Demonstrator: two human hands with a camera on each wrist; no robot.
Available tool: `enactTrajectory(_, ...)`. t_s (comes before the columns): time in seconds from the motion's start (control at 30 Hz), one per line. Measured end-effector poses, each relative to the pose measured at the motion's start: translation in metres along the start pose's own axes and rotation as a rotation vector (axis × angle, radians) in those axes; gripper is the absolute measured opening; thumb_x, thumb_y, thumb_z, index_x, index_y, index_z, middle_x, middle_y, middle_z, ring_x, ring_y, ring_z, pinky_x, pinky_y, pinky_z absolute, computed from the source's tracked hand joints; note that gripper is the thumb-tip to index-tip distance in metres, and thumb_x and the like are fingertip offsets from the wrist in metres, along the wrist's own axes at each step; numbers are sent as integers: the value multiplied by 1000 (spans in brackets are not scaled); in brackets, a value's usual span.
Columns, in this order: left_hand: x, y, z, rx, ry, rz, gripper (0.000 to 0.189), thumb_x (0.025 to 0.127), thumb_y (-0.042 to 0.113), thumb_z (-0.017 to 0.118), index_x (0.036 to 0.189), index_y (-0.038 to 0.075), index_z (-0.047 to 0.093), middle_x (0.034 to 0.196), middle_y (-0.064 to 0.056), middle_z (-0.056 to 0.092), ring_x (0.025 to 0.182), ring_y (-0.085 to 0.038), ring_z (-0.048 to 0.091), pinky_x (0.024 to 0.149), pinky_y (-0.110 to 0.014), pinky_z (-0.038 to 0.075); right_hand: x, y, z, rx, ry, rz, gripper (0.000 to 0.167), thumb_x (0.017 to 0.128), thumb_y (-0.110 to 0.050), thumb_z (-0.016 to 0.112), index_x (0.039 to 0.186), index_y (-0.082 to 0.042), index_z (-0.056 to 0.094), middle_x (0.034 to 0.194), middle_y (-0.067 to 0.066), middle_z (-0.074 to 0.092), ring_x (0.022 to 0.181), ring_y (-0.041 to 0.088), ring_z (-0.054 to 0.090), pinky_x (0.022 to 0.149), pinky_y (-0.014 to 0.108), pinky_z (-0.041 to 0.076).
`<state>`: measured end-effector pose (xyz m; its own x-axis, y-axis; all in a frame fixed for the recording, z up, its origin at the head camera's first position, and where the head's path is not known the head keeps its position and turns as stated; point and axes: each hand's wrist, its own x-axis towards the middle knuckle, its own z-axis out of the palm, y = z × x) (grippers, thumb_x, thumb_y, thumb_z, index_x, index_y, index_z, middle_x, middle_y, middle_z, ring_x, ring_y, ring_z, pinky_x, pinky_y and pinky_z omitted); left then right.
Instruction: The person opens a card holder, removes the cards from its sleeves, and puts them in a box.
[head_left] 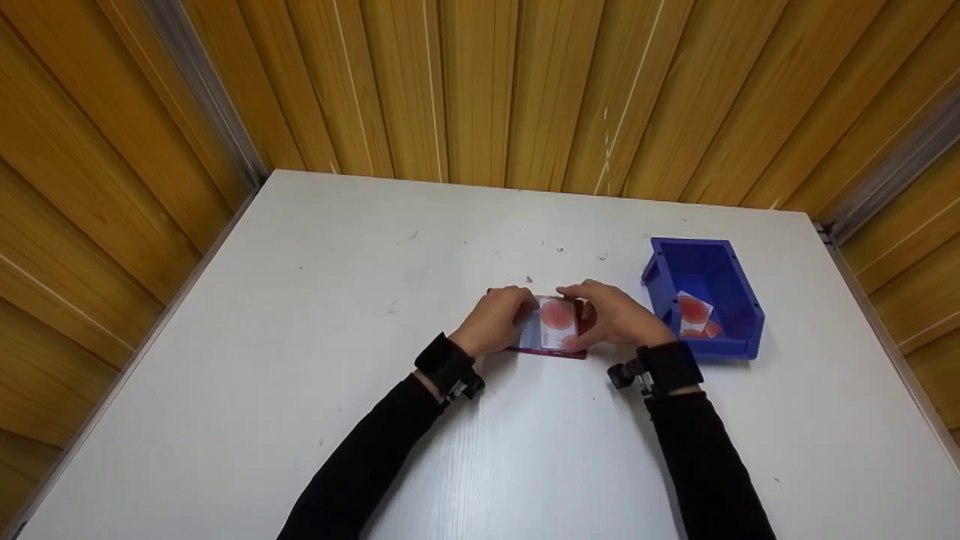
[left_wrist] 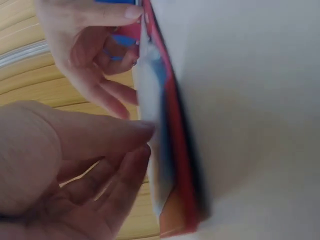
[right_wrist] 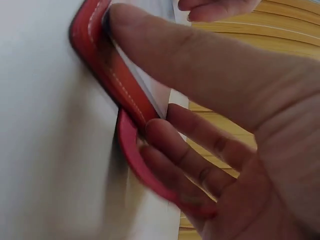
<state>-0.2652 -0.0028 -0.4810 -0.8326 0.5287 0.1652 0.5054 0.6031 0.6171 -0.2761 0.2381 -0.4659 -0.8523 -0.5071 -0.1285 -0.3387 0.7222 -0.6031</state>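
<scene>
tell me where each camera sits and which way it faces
Head: worn there, facing forward and down at table and blue bin; left hand, right hand and black sleeves show.
Left wrist: worn there, facing the red wallet edge-on; left hand close, right hand beyond.
Right wrist: worn there, facing the wallet's corner; right hand close, left hand at top.
Both wrist views share wallet and hands.

A small booth, seemingly (wood-look panels point(head_left: 480, 90) on three sides), around a white table point(head_left: 337, 262)
</scene>
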Motion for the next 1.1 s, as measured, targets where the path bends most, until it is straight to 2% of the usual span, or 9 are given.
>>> enactTrajectory(0.1,2,4,8,-52,6,6,34,88,-9,64,121,-7,67,107,-18,72,98,-26,64,90,-36,54,0,-2,-1,-6,-14,-2,90,75,-20,95,152,-5,51,121,15,65,102,27,60,90,42,54)
enactTrajectory(0.17,4,7,13,-115,22,-36,37,90,-7,62,126,-10,63,109,-19,71,99,-26,65,91,-35,55,0,-3,-2,-6,-22,1,90,75,-19,94,152,-6,50,118,14,65,101,26,60,89,40,54)
enactTrajectory(0.2,6,9,15,-170,30,-79,39,91,-6,62,130,-11,60,112,-20,71,101,-27,65,92,-35,55,1,-3,-3,-8,-25,4,89,76,-19,94,153,-6,50,117,13,65,100,25,60,88,39,54)
enactTrajectory(0.27,9,13,18,-337,52,-189,45,93,-3,62,136,-13,55,121,-23,70,111,-29,67,98,-35,55,1,-3,-4,-12,-26,12,89,76,-18,94,153,-7,50,114,13,65,97,25,60,85,38,54)
enactTrajectory(0.4,15,20,20,-742,112,-411,54,94,5,64,143,-13,49,135,-26,64,121,-30,65,102,-33,54,1,-2,-5,-40,-14,23,86,76,-18,94,151,-6,53,112,12,65,95,25,60,84,38,53)
enactTrajectory(0.5,16,23,20,-915,136,-506,55,93,8,64,142,-13,50,136,-25,61,115,-27,63,100,-33,53,2,-2,-4,-56,-13,25,83,75,-19,94,147,-4,56,113,11,66,98,25,60,86,38,53)
enactTrajectory(0.67,15,23,21,-980,137,-556,51,90,6,64,137,-12,55,132,-22,61,107,-23,62,99,-34,54,0,-3,-3,-48,-26,20,77,75,-18,94,142,-4,61,106,9,68,94,23,61,83,36,53)
enactTrajectory(0.93,18,20,21,-1033,109,-547,39,93,4,63,126,-15,59,125,-24,65,112,-28,69,99,-34,57,-3,-1,-2,-63,-33,2,77,76,-19,93,144,-7,60,108,6,69,95,22,60,85,35,53)
enactTrajectory(1.1,17,22,19,-1018,104,-530,36,94,4,60,123,-16,62,122,-25,68,109,-28,69,98,-34,58,-3,-2,-3,-48,-47,-13,75,78,-18,92,145,-9,60,106,7,69,95,23,60,84,35,52)
